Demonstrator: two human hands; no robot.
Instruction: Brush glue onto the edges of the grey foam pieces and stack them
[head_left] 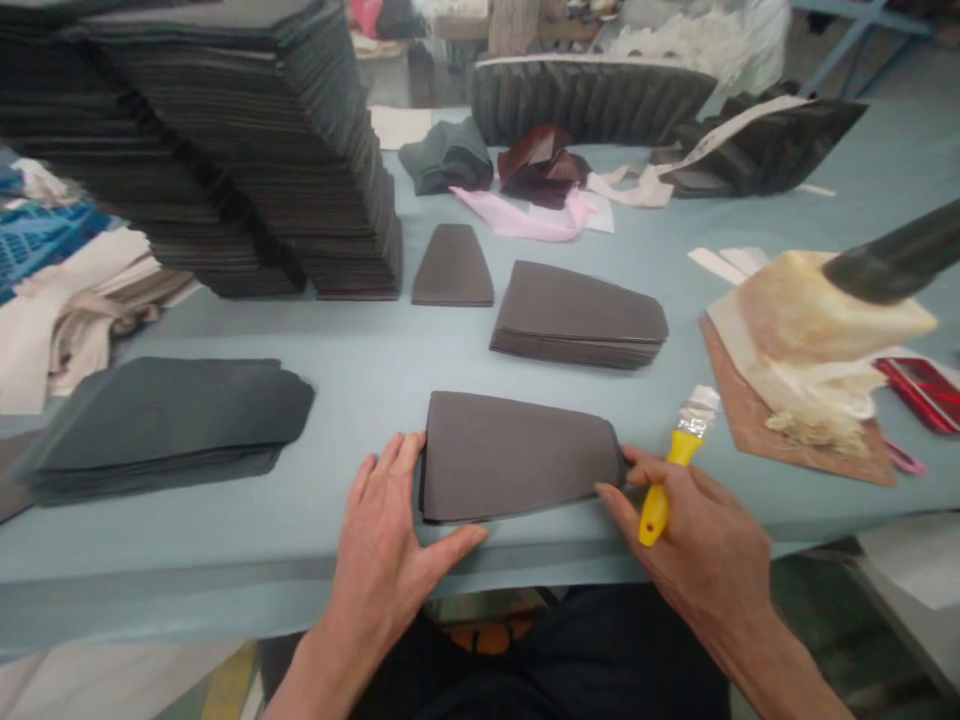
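Observation:
In the head view, a small stack of dark brown tapered pieces (521,455) lies near the table's front edge, wide end to the left. My left hand (390,545) is open against that wide end, its fingertips along the left edge and its thumb by the front edge. My right hand (701,535) grips a brush (681,447) with a yellow handle and pale bristles, which point up and away. That same hand's thumb and fingertip touch the narrow right end of the stack.
Behind are a thicker brown stack (581,310) and a small trapezoid pile (453,268). Tall dark stacks (330,160) stand back left; dark green pieces (172,415) lie left. A stained yellowish container (795,310), with a dark handle rising from it, and a red phone-like object (926,392) are right.

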